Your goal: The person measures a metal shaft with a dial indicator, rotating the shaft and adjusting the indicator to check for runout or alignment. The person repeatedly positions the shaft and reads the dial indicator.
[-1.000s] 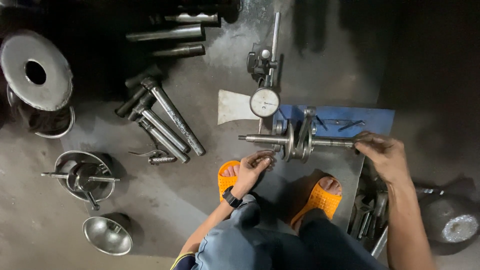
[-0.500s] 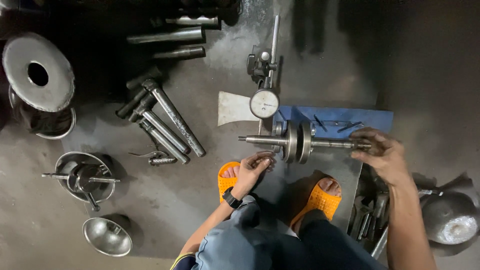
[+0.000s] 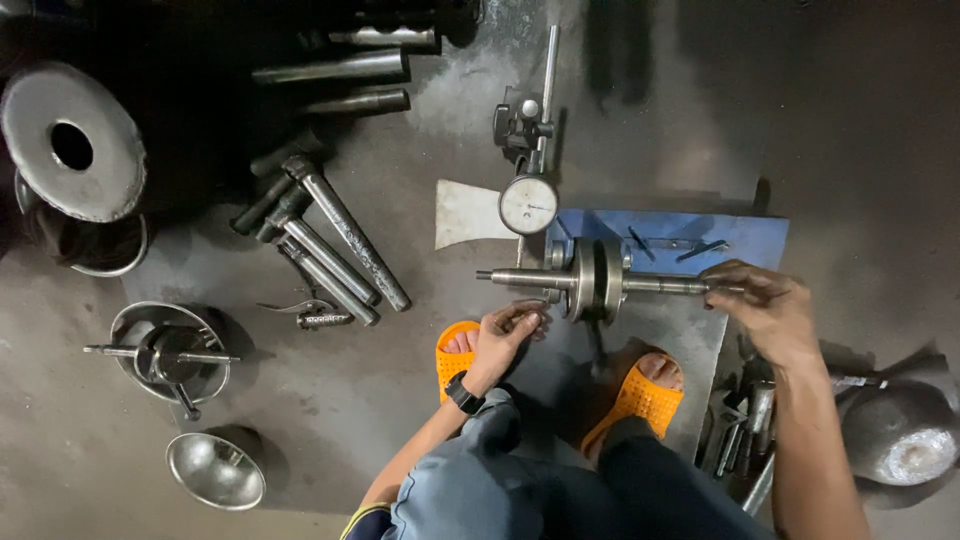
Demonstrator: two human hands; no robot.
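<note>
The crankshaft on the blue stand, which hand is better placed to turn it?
Probably the right hand: its fingers already close on the shaft end of the crankshaft. The left hand sits just below the other end, near the stand.

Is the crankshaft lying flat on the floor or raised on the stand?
Raised. The crankshaft lies level across the blue stand; right hand grips its shaft end, left hand just below the other.

The person has bare forearms with no sleeves showing. A black watch [image 3: 463, 392] with a dark band sits on the left wrist. Blue-grey denim trousers [image 3: 520, 480] cover the legs, a yellow hem edge shows at the waist, and bright orange open-toed sandals [image 3: 640, 395] are on both feet.
</note>
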